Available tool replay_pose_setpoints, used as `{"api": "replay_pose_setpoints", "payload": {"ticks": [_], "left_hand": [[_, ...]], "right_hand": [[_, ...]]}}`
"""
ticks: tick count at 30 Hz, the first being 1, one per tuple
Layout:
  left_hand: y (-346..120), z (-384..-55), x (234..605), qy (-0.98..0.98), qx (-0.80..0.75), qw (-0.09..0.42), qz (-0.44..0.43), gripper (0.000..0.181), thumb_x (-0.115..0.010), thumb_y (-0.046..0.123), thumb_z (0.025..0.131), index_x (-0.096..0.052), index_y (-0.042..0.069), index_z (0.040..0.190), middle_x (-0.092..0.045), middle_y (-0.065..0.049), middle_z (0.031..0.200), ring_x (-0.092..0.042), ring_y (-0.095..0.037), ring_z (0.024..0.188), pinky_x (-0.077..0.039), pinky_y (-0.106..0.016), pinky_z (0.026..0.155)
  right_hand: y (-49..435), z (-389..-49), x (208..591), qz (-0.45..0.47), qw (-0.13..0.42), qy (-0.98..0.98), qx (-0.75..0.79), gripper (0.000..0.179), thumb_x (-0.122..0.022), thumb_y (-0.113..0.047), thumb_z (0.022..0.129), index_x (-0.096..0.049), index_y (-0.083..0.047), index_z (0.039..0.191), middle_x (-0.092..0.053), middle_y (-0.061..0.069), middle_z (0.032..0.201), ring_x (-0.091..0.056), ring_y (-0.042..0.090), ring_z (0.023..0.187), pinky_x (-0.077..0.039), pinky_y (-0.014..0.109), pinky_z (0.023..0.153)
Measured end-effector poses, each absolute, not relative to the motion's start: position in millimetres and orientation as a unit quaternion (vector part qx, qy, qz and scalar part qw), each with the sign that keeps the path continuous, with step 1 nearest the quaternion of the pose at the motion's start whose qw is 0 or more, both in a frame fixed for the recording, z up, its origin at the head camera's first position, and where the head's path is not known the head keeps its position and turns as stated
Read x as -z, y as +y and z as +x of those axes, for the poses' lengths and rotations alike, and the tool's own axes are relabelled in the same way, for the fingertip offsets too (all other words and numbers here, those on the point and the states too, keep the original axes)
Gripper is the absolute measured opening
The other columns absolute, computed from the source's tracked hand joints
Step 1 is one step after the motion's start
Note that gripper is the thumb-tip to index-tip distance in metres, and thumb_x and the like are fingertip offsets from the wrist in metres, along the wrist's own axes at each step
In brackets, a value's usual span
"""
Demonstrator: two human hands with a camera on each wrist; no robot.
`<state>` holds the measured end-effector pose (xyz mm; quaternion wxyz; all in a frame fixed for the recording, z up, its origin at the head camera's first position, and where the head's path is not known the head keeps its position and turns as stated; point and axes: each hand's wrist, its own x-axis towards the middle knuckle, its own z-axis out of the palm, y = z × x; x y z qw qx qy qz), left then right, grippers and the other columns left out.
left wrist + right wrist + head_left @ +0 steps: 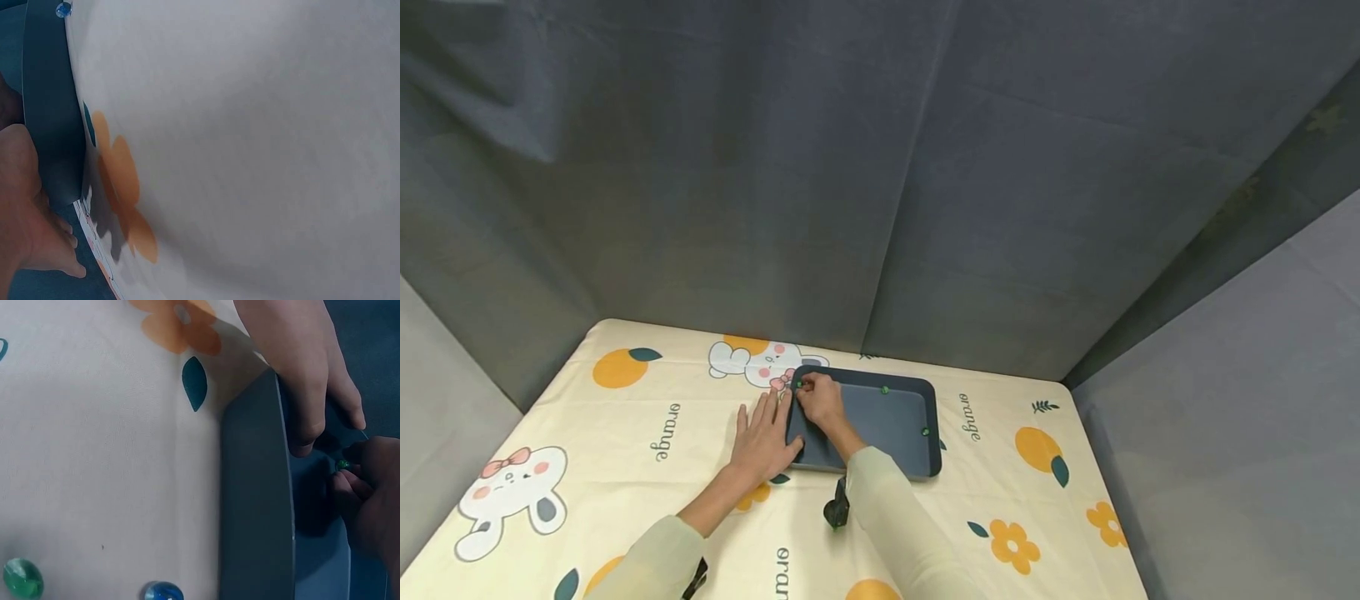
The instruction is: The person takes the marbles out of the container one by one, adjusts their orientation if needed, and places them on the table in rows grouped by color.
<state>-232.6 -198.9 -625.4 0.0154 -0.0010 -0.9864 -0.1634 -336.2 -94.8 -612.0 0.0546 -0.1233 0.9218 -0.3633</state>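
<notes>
A shallow dark grey tray (883, 433) lies on the printed cloth in the head view. My right hand (822, 400) is over its far left corner, and the right wrist view shows it pinching a small green marble (342, 464) between thumb and fingertips. Beside the tray's left wall my left hand (766, 443) rests with fingers spread, the thumb reaching over the rim. Two more green marbles show at the tray's far side (885, 389) and right side (925, 431). In the left wrist view, part of my left hand (28, 212) is against the tray wall (53, 112).
On the cloth in front of the tray are a green marble (24, 578) and a blue marble (164, 591). A black object (837, 506) is beside the right sleeve. Dark grey curtains (737, 167) hang behind the table.
</notes>
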Motion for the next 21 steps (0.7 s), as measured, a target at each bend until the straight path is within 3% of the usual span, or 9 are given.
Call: {"api": "replay_pose_setpoints", "payload": {"ticks": [8, 21], "left_hand": [[-197.4, -232.7, 624.9, -0.985, 0.172, 0.017, 0.001, 0.087, -0.064, 0.042, 0.094, -0.022, 0.002, 0.158, -0.019, -0.025, 0.161, -0.015, -0.042, 0.148, -0.004, -0.067, 0.114], [-197.5, -231.7, 623.1, -0.986, 0.165, 0.019, 0.000, 0.088, -0.065, 0.044, 0.093, -0.022, 0.003, 0.158, -0.021, -0.025, 0.160, -0.017, -0.042, 0.148, -0.006, -0.067, 0.114]], "right_hand": [[-93.1, -338.4, 610.0, -0.134, 0.055, 0.929, 0.341, 0.026, -0.070, -0.017, 0.094, -0.073, -0.006, 0.117, -0.074, -0.001, 0.090, -0.068, 0.010, 0.082, -0.055, 0.029, 0.074], [-89.6, -339.1, 614.7, -0.133, 0.050, 0.915, 0.378, 0.010, -0.073, -0.008, 0.089, -0.076, -0.007, 0.099, -0.071, -0.004, 0.079, -0.064, 0.007, 0.070, -0.054, 0.027, 0.068]]}}
